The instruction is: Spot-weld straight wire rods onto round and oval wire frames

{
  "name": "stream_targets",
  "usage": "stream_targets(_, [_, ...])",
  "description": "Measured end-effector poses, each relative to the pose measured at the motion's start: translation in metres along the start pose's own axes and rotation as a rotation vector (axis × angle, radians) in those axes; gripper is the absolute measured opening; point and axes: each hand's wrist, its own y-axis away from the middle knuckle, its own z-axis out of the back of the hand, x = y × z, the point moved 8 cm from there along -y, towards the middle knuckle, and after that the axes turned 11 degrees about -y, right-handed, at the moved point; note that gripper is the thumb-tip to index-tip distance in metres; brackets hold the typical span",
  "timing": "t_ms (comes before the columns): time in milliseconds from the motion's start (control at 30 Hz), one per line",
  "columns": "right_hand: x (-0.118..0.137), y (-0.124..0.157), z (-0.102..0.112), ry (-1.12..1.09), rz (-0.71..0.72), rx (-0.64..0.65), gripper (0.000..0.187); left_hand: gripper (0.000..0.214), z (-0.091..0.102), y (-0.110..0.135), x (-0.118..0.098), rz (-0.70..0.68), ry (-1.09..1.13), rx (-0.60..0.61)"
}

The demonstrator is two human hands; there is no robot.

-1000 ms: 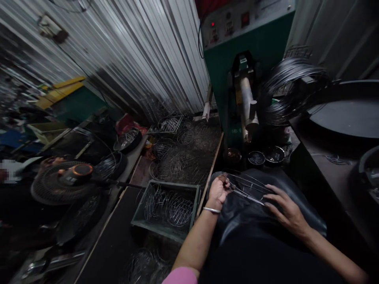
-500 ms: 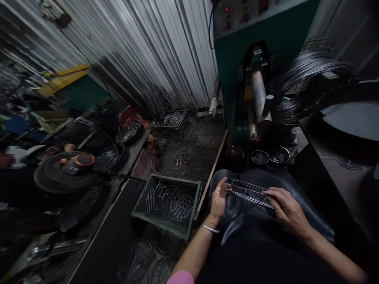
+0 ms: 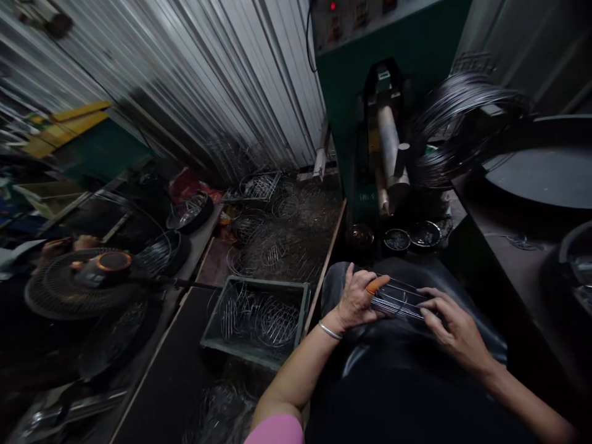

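My left hand [image 3: 361, 300], with an orange cover on one finger and a bangle at the wrist, is closed around the left end of a slim wire frame [image 3: 396, 306] of long, roughly parallel metal wires. At its other end, the fingertips of my right hand [image 3: 448, 317] grip the wires. The frame lies across above the dark apron [image 3: 402, 370] over my lap. My left fingers hide part of it, and its exact shape is hard to make out.
Left of my lap, a green crate [image 3: 256, 354] holds round wire grids [image 3: 279, 320]. Ahead stands a green machine [image 3: 340, 92] with a metal cylinder [image 3: 391, 139]. A wire coil [image 3: 467, 117] is at right; small bowls [image 3: 396, 239] sit below. A fan [image 3: 69, 283] and another person's hands [image 3: 86, 242] are left.
My left hand has shifted right along the wire frame and turned, its fingers now reaching over the wires. My right hand stays at the other end. The view has swung slightly right.
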Motion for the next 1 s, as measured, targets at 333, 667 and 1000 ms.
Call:
stream_targets(333, [-0.004,-0.055,-0.019,-0.067,-0.037,-0.083,0.033,0.053,0.022,-0.026,0.010,0.043,-0.082,-0.182])
stream_targets(667, [-0.052,-0.123,0.030,-0.298,-0.207,-0.102,0.043,0.052,0.033,-0.095,0.042,0.154,-0.015,-0.341])
stream_targets(1000, [-0.091,-0.162,0.029,-0.366,-0.224,-0.067,0.045,0.054,0.005,-0.131,0.079,0.167,0.056,-0.313])
